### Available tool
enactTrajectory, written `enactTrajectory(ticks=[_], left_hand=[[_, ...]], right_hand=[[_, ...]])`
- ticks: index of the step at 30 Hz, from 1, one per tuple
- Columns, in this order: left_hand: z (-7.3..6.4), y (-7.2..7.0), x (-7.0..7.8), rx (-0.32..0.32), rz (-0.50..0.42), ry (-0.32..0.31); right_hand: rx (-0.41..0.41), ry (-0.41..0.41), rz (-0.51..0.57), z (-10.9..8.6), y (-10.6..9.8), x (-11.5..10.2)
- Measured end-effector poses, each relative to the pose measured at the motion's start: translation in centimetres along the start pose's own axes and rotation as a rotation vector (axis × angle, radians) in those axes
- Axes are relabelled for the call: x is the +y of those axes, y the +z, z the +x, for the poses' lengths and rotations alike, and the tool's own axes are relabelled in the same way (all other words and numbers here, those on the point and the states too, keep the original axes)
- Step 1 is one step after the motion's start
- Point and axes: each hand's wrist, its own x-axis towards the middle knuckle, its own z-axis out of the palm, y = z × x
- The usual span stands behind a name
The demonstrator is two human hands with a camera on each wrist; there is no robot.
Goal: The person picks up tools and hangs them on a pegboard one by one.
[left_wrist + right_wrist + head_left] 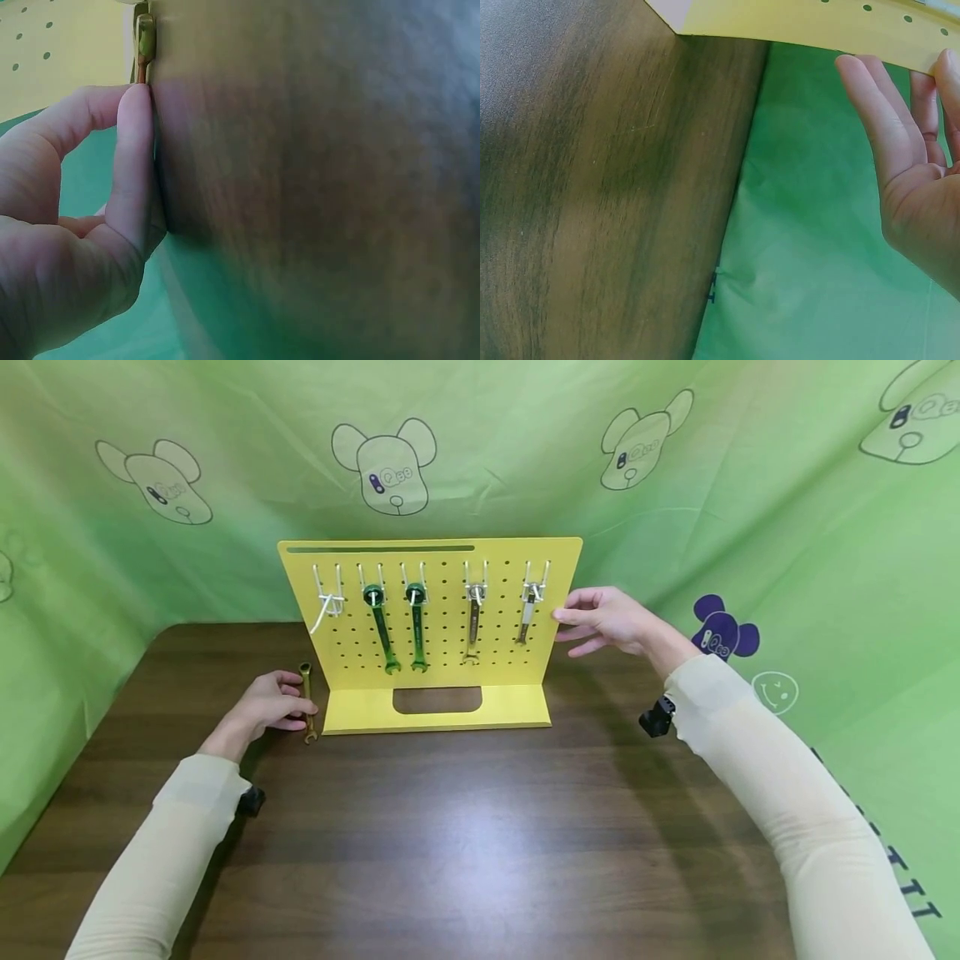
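Note:
My left hand (268,703) pinches a gold-coloured wrench (307,681) at the tabletop, just left of a yellow pegboard (442,677). In the left wrist view the thumb and a finger meet at the wrench (145,45), whose lower part they hide. The right hand (603,620) holds the pegboard's right edge, thumb in front and some fingers behind. Two green wrenches (382,631) hang side by side on the board's hooks. Farther right hang a silver wrench (474,622) and a smaller silver wrench (527,617). The leftmost white hooks (328,602) bear no wrench.
The board stands on a dark wooden table (450,827), its yellow foot (360,712) toward me with an oblong cut-out. A green printed curtain (510,452) hangs close behind and along the sides.

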Motion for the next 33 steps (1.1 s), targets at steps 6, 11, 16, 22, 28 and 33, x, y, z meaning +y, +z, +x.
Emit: enactTrajectory(ticks=[6,11,16,22,28,33], left_hand=[[0.05,-0.02,-0.02,0.0,0.046,0.001],[0.28,0.03,0.07,-0.001,0.081,0.0],[0.24,-0.07,0.11,-0.008,0.086,-0.01],[0.08,-0.07,0.25,-0.006,0.092,-0.011],[0.02,-0.15,0.42,0.003,0.117,-0.004],[0.03,-0.18,0.3,0.002,0.107,-0.01]], right_hand=[[0.004,0.006,0.002,0.02,0.07,-0.05],[0.006,0.004,0.005,0.02,-0.1,0.0],[-0.013,-0.003,0.005,0.07,-0.1,0.06],[-0.003,0.002,0.005,-0.02,0.06,0.05],[0.002,0.006,0.012,-0.04,0.11,0.03],[-0.002,0.012,0.001,0.08,0.06,-0.02]])
